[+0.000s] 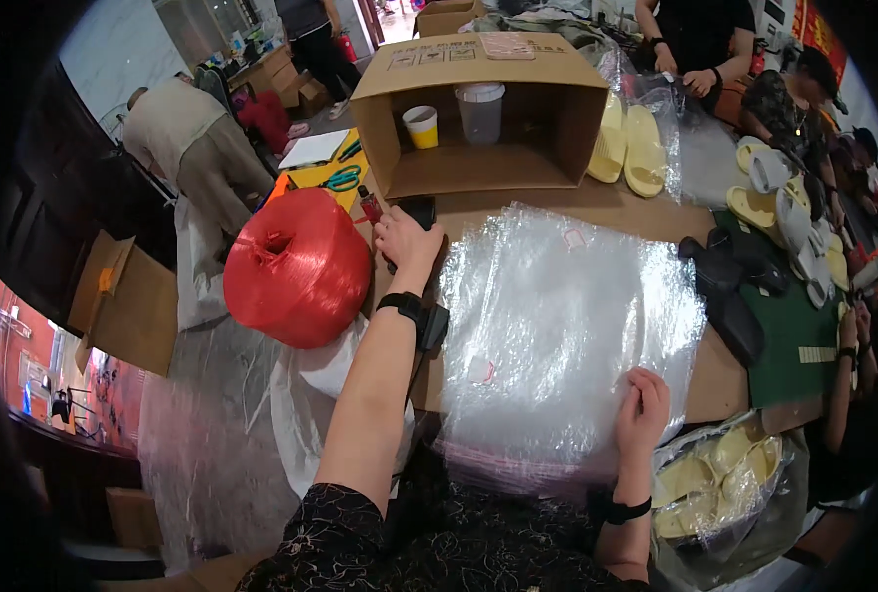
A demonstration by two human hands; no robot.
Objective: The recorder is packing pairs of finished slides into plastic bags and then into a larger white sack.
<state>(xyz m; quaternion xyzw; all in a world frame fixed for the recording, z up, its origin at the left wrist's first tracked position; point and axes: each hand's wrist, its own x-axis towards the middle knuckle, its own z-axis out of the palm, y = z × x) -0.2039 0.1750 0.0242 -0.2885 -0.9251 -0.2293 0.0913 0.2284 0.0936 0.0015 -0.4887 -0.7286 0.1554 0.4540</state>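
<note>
Beside the big roll of red plastic twine (299, 266), my left hand (407, 242) is closed over a black object (418, 210), mostly hidden under the palm. Just beyond its fingertips is a small red bottle (368, 204). A fanned stack of clear plastic bags (548, 316) with small red marks covers the table in front of me. Over the right edge of that stack, my right hand (643, 407) has its fingers loosely curled together. Nothing shows between them.
An open cardboard box (478, 178) holds a yellow-and-white cup (421, 128) and a grey tub (480, 113). Green-handled scissors (344, 179) lie left of it. Yellow slippers (644, 148) stand right; bagged slippers (720, 483) sit near my right arm. Other people work around.
</note>
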